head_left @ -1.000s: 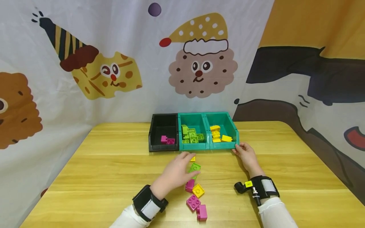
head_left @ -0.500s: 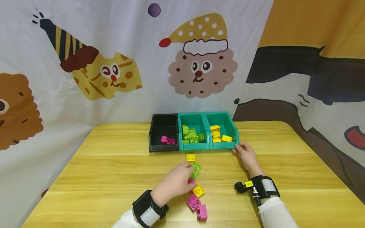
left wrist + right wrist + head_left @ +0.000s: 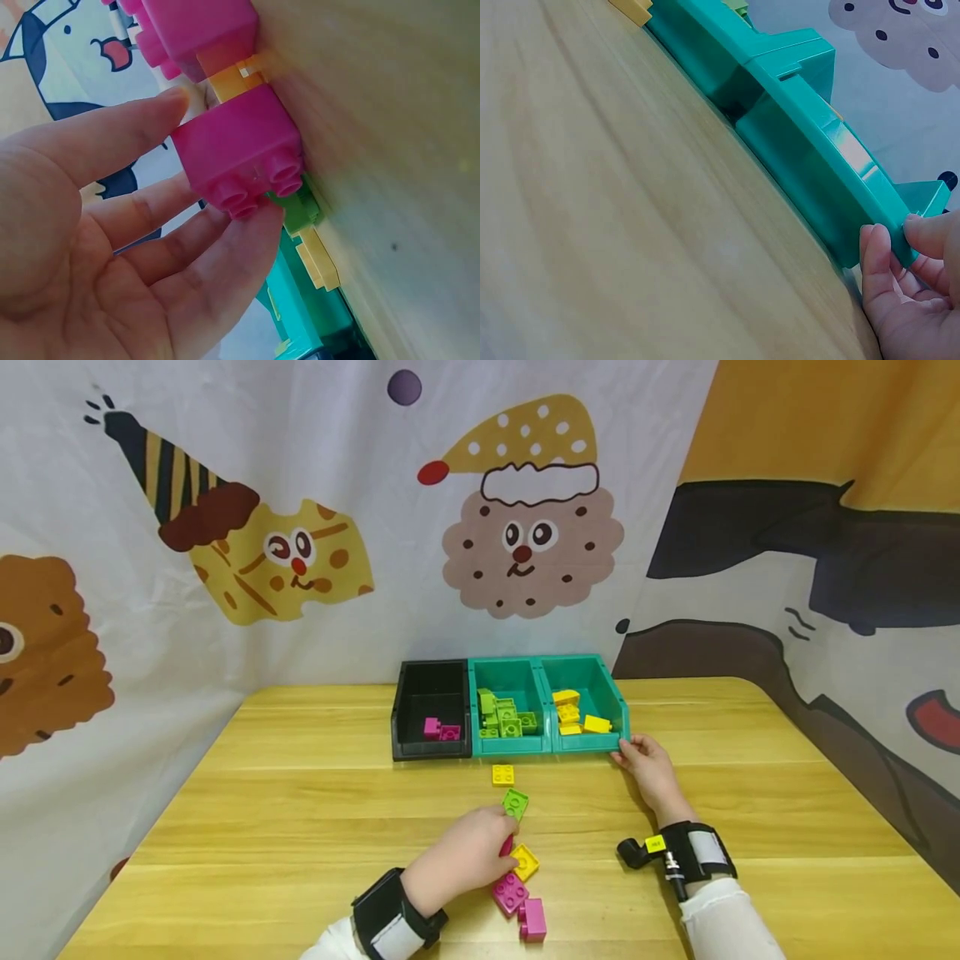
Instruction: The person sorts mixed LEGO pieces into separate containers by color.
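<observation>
My left hand (image 3: 463, 852) holds a pink building block (image 3: 236, 146) between thumb and fingertips, low over the table. In the head view that block is mostly hidden by the hand. Just beyond it lies a green block (image 3: 515, 803), and a yellow block (image 3: 525, 862) sits right beside the thumb. Nearer to me are a studded pink block (image 3: 510, 893) and another pink block (image 3: 532, 920). With thumb and fingers, my right hand (image 3: 651, 774) grips the front right corner of the right-hand teal bin (image 3: 588, 743).
Left of that bin stand a second teal bin (image 3: 513, 746) with green blocks and a black bin (image 3: 431, 750) with pink blocks. The right-hand bin holds yellow blocks (image 3: 567, 710). A yellow block (image 3: 502, 775) lies before the bins. A printed cloth (image 3: 322, 443) hangs behind the table.
My left hand has come toward me from the yellow block near the bins, past the green block, and closed round the pink block. The right hand stays at the bin corner.
</observation>
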`<state>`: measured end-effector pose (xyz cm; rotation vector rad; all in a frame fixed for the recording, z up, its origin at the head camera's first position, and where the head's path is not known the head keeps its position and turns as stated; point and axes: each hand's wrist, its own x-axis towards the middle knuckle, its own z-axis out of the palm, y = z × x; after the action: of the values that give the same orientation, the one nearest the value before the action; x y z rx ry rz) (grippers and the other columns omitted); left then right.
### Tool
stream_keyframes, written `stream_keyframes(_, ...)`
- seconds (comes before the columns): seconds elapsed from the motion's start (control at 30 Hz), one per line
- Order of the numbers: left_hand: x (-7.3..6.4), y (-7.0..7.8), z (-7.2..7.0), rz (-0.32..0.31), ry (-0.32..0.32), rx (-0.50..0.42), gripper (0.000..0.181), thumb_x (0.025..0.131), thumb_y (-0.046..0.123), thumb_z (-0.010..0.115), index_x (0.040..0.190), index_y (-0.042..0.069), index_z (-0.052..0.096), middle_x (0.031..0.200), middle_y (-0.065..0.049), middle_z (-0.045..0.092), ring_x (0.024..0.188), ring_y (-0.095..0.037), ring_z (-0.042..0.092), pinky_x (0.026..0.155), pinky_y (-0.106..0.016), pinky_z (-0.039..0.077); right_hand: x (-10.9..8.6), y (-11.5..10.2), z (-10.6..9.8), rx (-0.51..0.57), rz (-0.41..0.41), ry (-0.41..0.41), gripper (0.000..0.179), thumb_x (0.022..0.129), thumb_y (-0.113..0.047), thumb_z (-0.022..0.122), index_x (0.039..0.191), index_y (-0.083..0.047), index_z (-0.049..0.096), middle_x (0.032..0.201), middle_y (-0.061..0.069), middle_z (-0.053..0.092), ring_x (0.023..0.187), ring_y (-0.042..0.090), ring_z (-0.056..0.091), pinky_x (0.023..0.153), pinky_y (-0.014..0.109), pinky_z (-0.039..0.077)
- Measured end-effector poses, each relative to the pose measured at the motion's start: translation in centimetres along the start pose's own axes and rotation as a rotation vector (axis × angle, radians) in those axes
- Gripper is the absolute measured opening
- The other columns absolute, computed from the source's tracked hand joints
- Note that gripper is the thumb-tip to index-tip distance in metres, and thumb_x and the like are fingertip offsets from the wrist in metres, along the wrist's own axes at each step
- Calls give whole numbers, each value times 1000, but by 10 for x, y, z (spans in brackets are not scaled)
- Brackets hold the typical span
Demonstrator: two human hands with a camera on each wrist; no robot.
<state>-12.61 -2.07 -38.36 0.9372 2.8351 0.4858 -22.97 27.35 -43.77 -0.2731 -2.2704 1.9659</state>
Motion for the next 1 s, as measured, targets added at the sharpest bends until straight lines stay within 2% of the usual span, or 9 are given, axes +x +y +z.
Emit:
stream_keyframes(0.2,0,1,0,5,-6,-27,15,78,18,76,82,11,63,71,6,48,62,-7,43,59,-19,40,1,0,0,5,4,0,26,100,-11,45,116,10,41,92,0,49,77,-5,56,74,10,48)
stream_keyframes(0.33,-1,0,0,10,-6,-44,18,79,17,76,75,12,58,67,5,45,59,-7,42,56,-19,38,0,0,-1,-3,5,-2,27,100,-11,44,116,10,40,92,0,49,76,-6,55,74,10,48)
stream_keyframes(0.63,0,-1,1,-6,-16,-61,19,81,20,74,75,13,58,65,5,44,57,-6,40,53,-19,36,1,1,-1,-18,5,-7,28,100,-11,44,118,10,40,94,1,50,77,-7,55,74,9,48)
stream_keyframes(0.83,-2,0,-7,8,26,-83,15,84,21,72,85,8,64,67,4,44,57,-7,40,51,-17,35,1,1,-1,-19,4,-2,28,100,-11,44,118,10,40,96,2,49,77,-6,55,75,9,48)
stream_keyframes(1.0,-5,2,-17,4,62,-87,25,83,24,73,98,4,68,72,4,47,60,-8,43,52,-17,38,2,2,0,-10,6,-6,26,100,-10,43,117,9,39,96,4,47,78,-6,55,75,10,48)
